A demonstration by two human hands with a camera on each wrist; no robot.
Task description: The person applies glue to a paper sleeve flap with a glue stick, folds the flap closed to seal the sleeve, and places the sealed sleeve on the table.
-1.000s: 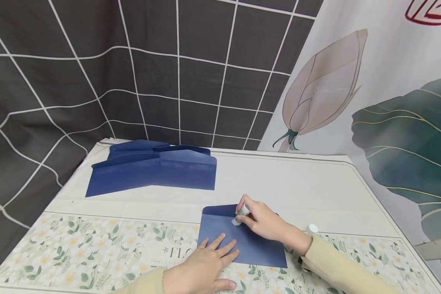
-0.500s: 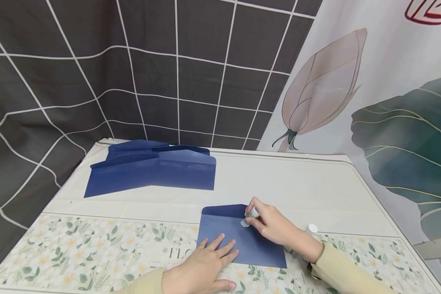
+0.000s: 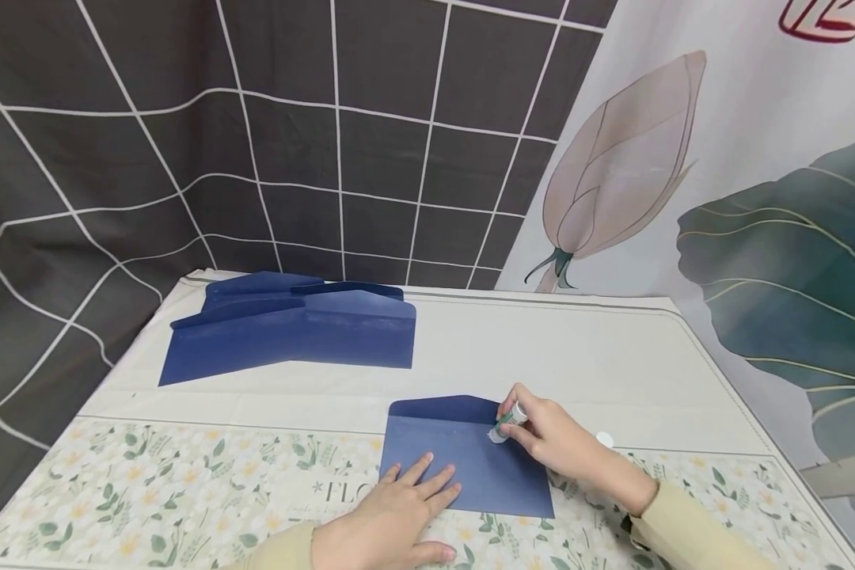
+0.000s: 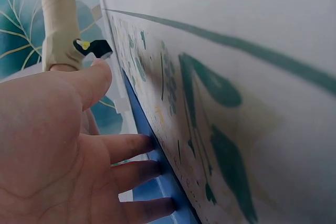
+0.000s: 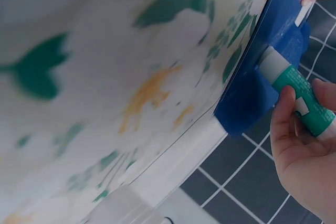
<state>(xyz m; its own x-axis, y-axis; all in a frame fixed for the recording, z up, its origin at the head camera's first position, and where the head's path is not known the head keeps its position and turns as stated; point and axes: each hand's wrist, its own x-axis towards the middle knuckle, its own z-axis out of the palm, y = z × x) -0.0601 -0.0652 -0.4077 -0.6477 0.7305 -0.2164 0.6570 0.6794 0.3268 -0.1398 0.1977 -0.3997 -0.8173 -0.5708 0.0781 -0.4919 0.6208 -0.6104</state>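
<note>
A blue envelope [image 3: 456, 455] lies on the table with its flap [image 3: 442, 408] folded open toward the back. My left hand [image 3: 399, 511] rests flat with spread fingers on the envelope's lower left corner; in the left wrist view its fingertips [image 4: 167, 206] press on the blue paper. With thumb and fingers my right hand [image 3: 552, 431] holds a green and white glue stick [image 5: 296, 93], tilted, its tip on the envelope just under the flap's fold toward the right. The right palm is hidden in the head view.
Several blue envelopes [image 3: 356, 336] with raised flaps overlap at the back left of the table. A white round cap [image 3: 604, 438] stands behind the right forearm. A floral mat [image 3: 207, 491] covers the table's front; dark checked cloth [image 3: 385, 150] hangs behind.
My right hand has slid the glue stick to the right along the envelope below the fold. The left hand stays in place on the envelope.
</note>
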